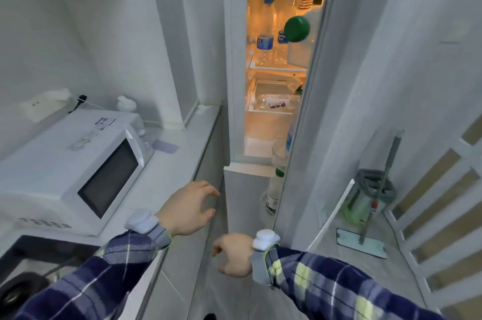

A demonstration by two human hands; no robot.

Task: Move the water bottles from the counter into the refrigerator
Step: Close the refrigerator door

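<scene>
On the fridge's (236,64) upper shelf: two water bottles (266,24) with blue labels, upright, side by side under the yellow light. A lying bottle with printed label sits in the lower compartment. Door (310,90) stands ajar at right; its racks hold a green-capped jug (297,28) up top and more bottles low down, one green-capped near the bottom edge.

Counter (182,147) at left: no bottle visible on the stretch in view. Only a microwave (78,163), a small pale-purple card and some white items by the wall. Near end of the counter is cut off by the sleeves, so cannot rule out a bottle there.

Left hand (187,207) hovers over the counter's front edge, fingers spread and curved, thumb apart, holding nothing. Right hand (234,254) hangs lower, in front of the fridge base, fingers loosely curled downward, also empty.

Judgement: load looks done or nearly so. Step in hand is either fetching a last bottle or closing up.

Doing it well:
- Scan the whole counter before shutting.
- If another bottle turns up, grip mid-body, stand it beside the two on the shelf, clear of the door jug.
- Check the low door bottles sit fully in their rack, then push the door by its edge until it seals.

Mop (375,189) and bucket stand at right, clear of the door swing.
</scene>
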